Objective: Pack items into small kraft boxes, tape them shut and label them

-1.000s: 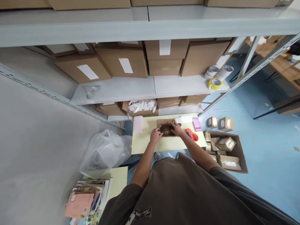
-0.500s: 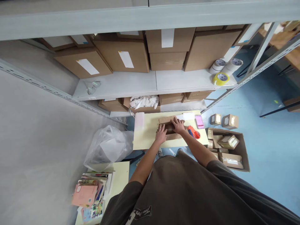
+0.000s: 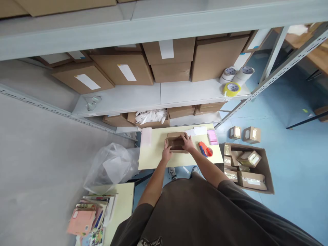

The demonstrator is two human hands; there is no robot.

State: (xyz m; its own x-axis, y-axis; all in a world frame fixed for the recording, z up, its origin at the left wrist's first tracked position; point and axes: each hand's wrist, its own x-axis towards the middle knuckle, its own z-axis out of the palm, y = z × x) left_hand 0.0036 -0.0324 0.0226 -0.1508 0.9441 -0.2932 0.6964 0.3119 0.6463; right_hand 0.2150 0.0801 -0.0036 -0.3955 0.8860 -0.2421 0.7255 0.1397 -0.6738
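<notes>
A small brown cardboard box (image 3: 176, 151) stands on the pale yellow table (image 3: 151, 160), its top open and its dark inside showing. My left hand (image 3: 166, 152) grips the box's left side, thumb toward the rim. At the right end, my right hand (image 3: 188, 142) grips the wall with fingers reaching over the edge; its fingertips are partly hidden. To the right of the box lies a red and blue tape dispenser (image 3: 205, 149). White paper sheets (image 3: 200, 131) and a pink pixelated item (image 3: 212, 136) lie behind it, and a pale pink sheet (image 3: 146, 136) is at the left.
A grey shelf rack (image 3: 123, 102) with cardboard boxes and a yellow tape roll (image 3: 232, 89) rises behind the table. On the floor at right stands a large carton (image 3: 269, 171) of small boxes. A clear plastic bag (image 3: 110, 164) and stacked books (image 3: 83, 220) are at left.
The side flaps that lay spread out are now out of the way, and the box stands with its opening visible. My hands have shifted to its two ends. The camera view has shifted slightly.
</notes>
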